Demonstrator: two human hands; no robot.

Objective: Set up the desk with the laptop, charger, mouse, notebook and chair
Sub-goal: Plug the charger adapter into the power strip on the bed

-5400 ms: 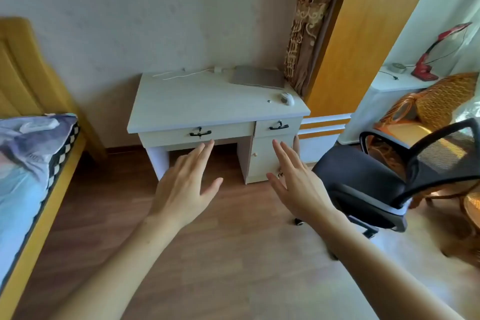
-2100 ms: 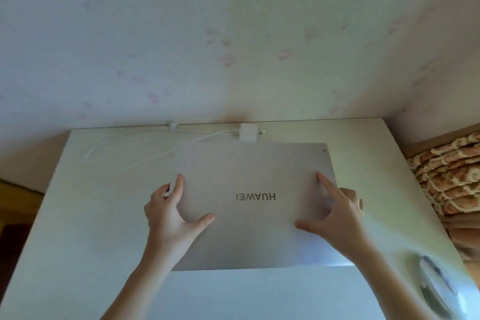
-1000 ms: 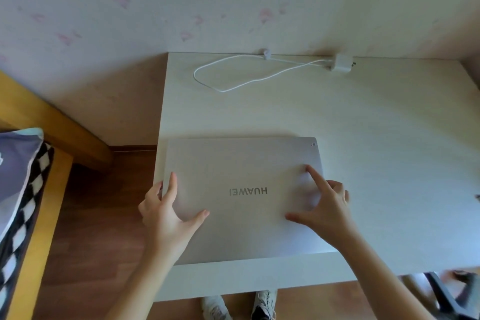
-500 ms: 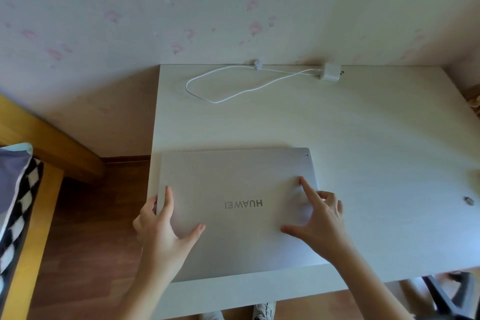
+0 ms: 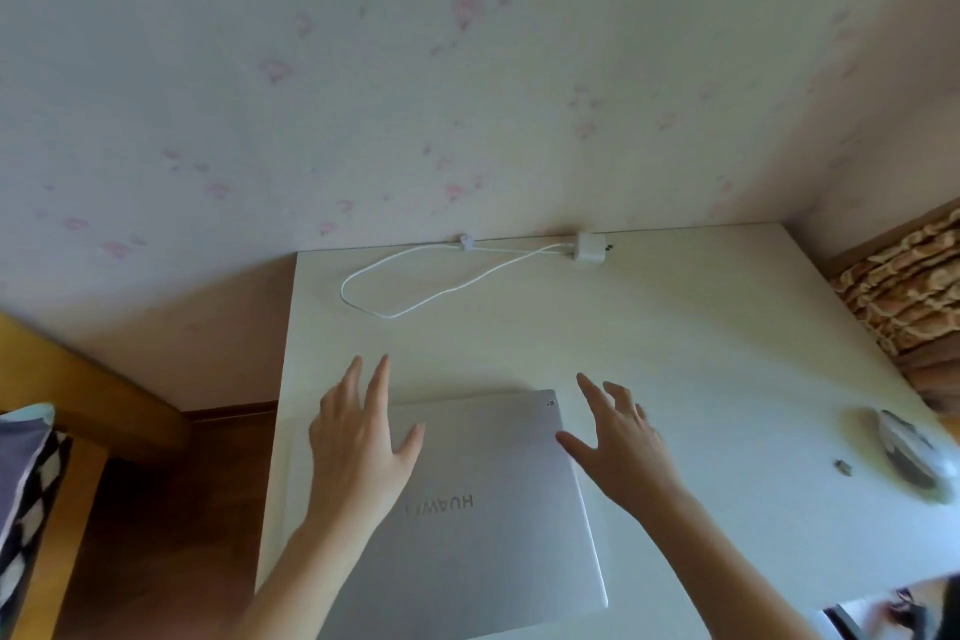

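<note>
A closed silver laptop [image 5: 483,509] lies flat at the near left of the white desk [image 5: 701,353]. My left hand [image 5: 358,442] hovers over its far left corner with fingers spread. Beside the laptop's right edge my right hand [image 5: 618,447] is lifted off it, fingers apart, holding nothing. At the back of the desk by the wall rests a white charger block [image 5: 589,247], its white cable [image 5: 415,291] looped to the left. A white and grey mouse [image 5: 911,455] sits at the desk's right edge. The black chair [image 5: 904,613] shows only at the bottom right corner.
A small dark object [image 5: 844,467] lies left of the mouse. A wooden bed frame [image 5: 78,379] and patterned bedding [image 5: 26,494] stand to the left, with brown floor [image 5: 171,509] between bed and desk. A patterned curtain [image 5: 904,286] hangs at the right.
Both hands have let go of the laptop and lifted, fingers now spread. My view has tilted up and right, bringing the mouse back into sight.
</note>
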